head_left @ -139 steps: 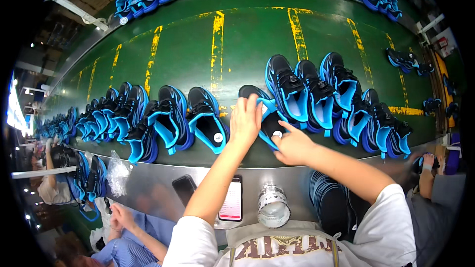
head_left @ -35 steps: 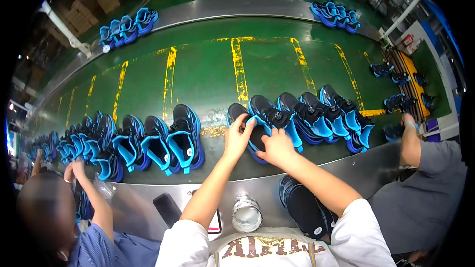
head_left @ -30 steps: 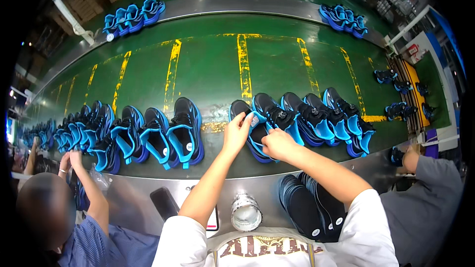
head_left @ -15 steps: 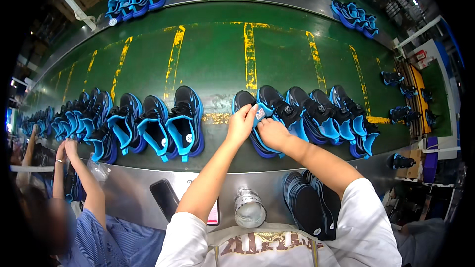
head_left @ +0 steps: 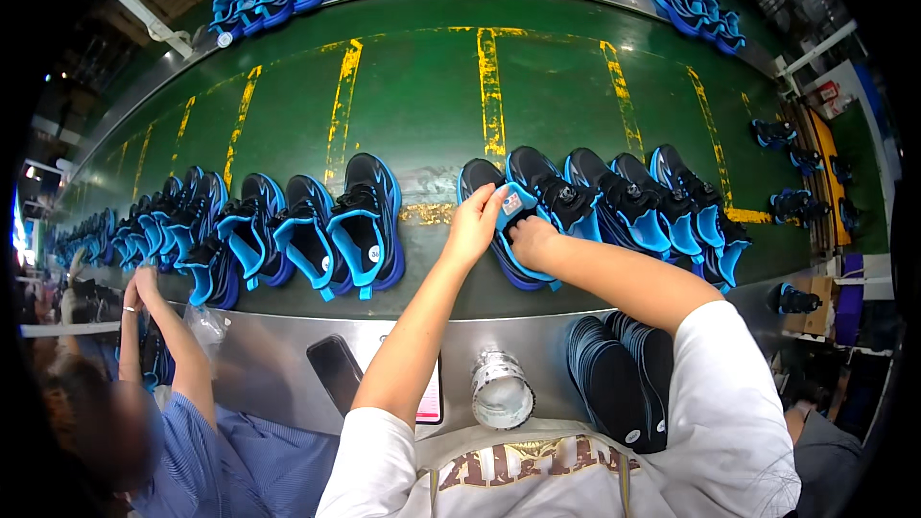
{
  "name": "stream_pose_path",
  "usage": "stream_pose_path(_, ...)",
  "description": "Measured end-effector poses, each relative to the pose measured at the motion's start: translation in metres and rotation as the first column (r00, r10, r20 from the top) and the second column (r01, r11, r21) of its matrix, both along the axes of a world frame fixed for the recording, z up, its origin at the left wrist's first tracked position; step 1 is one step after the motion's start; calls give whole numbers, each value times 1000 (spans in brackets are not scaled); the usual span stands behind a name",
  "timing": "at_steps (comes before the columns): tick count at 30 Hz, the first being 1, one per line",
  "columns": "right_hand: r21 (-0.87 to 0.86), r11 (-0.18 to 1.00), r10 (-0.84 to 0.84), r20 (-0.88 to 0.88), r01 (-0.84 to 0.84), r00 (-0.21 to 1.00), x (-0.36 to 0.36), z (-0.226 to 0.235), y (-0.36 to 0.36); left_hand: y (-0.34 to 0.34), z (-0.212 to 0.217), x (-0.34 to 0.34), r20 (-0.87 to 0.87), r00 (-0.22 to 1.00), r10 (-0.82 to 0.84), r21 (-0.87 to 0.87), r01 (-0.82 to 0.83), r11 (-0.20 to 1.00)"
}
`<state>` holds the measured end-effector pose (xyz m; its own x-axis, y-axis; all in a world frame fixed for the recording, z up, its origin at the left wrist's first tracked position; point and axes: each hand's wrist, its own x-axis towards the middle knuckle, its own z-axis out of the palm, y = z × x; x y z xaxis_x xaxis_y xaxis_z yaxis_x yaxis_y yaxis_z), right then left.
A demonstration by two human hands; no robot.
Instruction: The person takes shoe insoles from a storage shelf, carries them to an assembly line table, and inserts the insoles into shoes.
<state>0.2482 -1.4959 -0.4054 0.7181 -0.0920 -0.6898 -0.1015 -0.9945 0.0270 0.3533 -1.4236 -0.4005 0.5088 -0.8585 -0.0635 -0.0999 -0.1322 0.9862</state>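
One black-and-blue shoe point(head_left: 478, 175) had its tongue point(head_left: 516, 201) pinched by the left hand point(head_left: 475, 222); the right hand point(head_left: 535, 242) reached inside, grip hidden. Stacked insoles point(head_left: 602, 374) lay to the shoe's near right.

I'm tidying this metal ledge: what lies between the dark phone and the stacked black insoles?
In the head view: a second, lit phone, partly hidden by the left forearm, then a clear jar.

A black shoe point(head_left: 502, 247) with bright-blue lining and blue sole sits upright on the green belt point(head_left: 413, 96), toe pointing away. Its tongue point(head_left: 524, 198) is raised, blue inner face and label point(head_left: 512, 202) showing.
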Motion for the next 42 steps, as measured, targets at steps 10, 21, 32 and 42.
stream_pose_path(10,322,927,-111,-248,190,962,-3,91,10,-4,3,-2,616,787,-37,11,39,999)
stream_pose_path(21,442,842,-539,721,309,436,-122,55,62,6,33,-37,718,683,-133,9,181,983)
stream_pose_path(32,584,747,-663,615,317,428,-87,51,61,-9,30,10,882,-336,-331,368,51,928)
stream_pose_path(42,489,702,-661,717,518,219,-231,135,66,-6,11,23,862,-304,-406,469,174,866)
